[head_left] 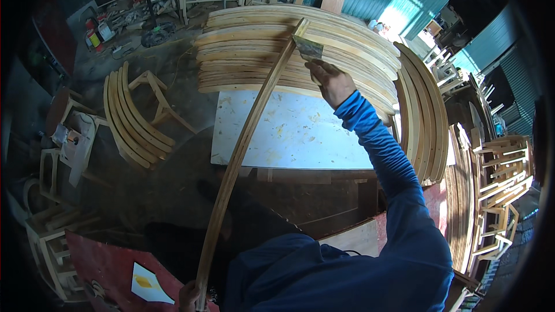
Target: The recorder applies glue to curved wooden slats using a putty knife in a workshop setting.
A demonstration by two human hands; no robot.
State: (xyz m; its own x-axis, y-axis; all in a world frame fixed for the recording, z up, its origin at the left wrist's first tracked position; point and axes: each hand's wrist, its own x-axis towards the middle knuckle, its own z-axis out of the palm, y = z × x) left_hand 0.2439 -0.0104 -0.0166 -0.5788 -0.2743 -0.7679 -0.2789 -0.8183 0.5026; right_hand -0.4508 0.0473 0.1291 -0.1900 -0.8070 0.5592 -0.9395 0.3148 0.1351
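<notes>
A long curved strip (243, 144) runs from six o'clock to twelve — over the board (289, 133), onto the stacked curved pieces (254, 52).

Left hand (189, 296) cut off by bottom edge

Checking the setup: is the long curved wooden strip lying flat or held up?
Held up: the left hand grips the long curved strip near end; its far end leans on stacked curved pieces.

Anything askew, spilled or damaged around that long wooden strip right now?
Nothing looks damaged. The long curved wooden strip runs slanted from the left hand up to the stack of curved pale wooden slats, where the right hand holds a flat metal scraper. The white board beneath is blotched with yellowish smears.
</notes>
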